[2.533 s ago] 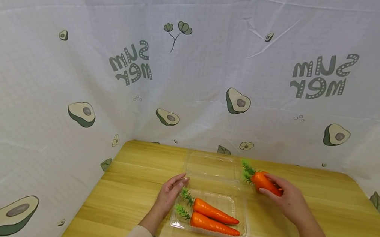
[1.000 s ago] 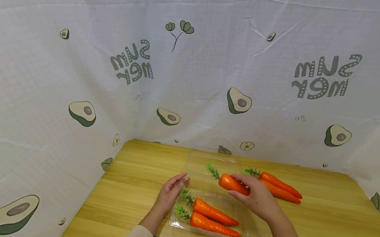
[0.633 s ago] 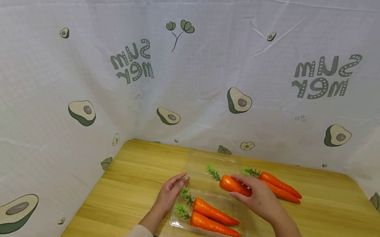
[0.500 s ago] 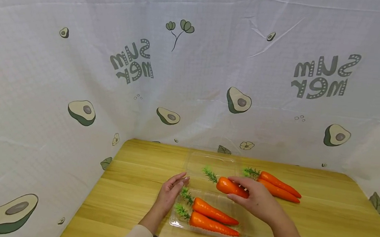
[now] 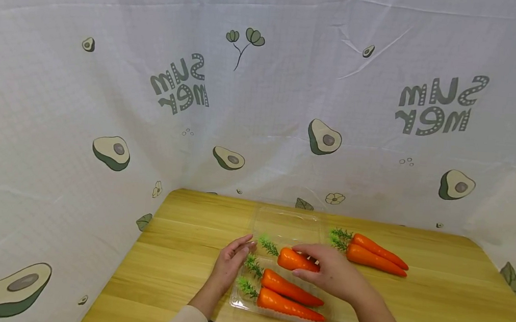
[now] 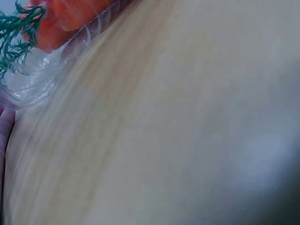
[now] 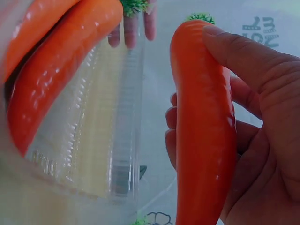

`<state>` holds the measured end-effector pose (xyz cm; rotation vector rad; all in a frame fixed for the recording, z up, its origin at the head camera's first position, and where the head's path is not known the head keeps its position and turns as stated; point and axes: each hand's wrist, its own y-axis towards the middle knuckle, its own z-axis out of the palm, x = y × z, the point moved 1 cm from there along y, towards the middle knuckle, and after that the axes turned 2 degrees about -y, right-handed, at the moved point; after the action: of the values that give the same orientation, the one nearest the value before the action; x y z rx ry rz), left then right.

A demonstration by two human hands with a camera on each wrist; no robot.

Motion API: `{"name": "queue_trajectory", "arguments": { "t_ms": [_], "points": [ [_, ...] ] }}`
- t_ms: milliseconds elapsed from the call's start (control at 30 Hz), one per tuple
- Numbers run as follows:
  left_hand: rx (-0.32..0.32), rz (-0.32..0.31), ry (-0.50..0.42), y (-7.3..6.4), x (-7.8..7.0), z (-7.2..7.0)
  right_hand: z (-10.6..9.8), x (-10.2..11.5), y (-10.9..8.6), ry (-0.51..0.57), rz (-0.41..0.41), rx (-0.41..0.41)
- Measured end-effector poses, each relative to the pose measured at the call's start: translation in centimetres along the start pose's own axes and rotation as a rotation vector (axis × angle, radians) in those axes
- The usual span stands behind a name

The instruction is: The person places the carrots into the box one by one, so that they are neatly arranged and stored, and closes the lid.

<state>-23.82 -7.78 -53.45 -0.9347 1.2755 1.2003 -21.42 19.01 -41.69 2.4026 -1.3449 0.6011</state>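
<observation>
Here, I am logging: left hand (image 5: 228, 263), fingers loosely extended, holding nothing, sitting beside the clear tray (image 5: 237, 302); two carrots (image 5: 292, 288), lying inside; third carrot (image 5: 293, 259), at the tray's far side, leafy end leftward; right hand (image 5: 339, 273), pinching it between thumb and fingers; two loose carrots (image 5: 376, 259), lying rightmost. I am advising: parallel alignment, low release.

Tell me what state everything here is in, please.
Clear container: open, lid folded back
Held carrot: gripped near its thick end
Carrot pair inside: lying side by side
Carrot pair on table: lying side by side
Left hand: relaxed, beside the container
Right hand: gripping the held carrot
</observation>
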Motion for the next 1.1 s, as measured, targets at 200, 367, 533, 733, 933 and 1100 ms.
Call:
{"name": "queue_trajectory", "arguments": {
  "t_ms": [200, 367, 533, 733, 933, 1100],
  "points": [
    [-0.011, -0.003, 0.012, 0.1, -0.1, 0.0, 0.5, 0.1, 0.8, 0.022, -0.042, 0.039],
    [-0.016, -0.002, 0.008, 0.0, -0.2, 0.2, 1.0, -0.5, 1.3, 0.068, -0.032, 0.075],
    [-0.050, -0.024, 0.011, 0.0, -0.3, 0.2, 1.4, -1.2, 1.7, 0.113, -0.022, 0.133],
    [-0.064, -0.035, 0.014, -0.1, -0.3, 0.2, 1.7, -1.6, 1.9, 0.222, 0.023, 0.213],
    [-0.070, -0.036, 0.025, 0.0, -0.2, 0.2, 2.0, -2.1, 2.2, 0.288, 0.026, 0.212],
    [-0.076, -0.037, 0.034, 0.0, -0.2, 0.2, 2.2, -2.4, 2.6, 0.343, 0.063, 0.218]
  ]
}}
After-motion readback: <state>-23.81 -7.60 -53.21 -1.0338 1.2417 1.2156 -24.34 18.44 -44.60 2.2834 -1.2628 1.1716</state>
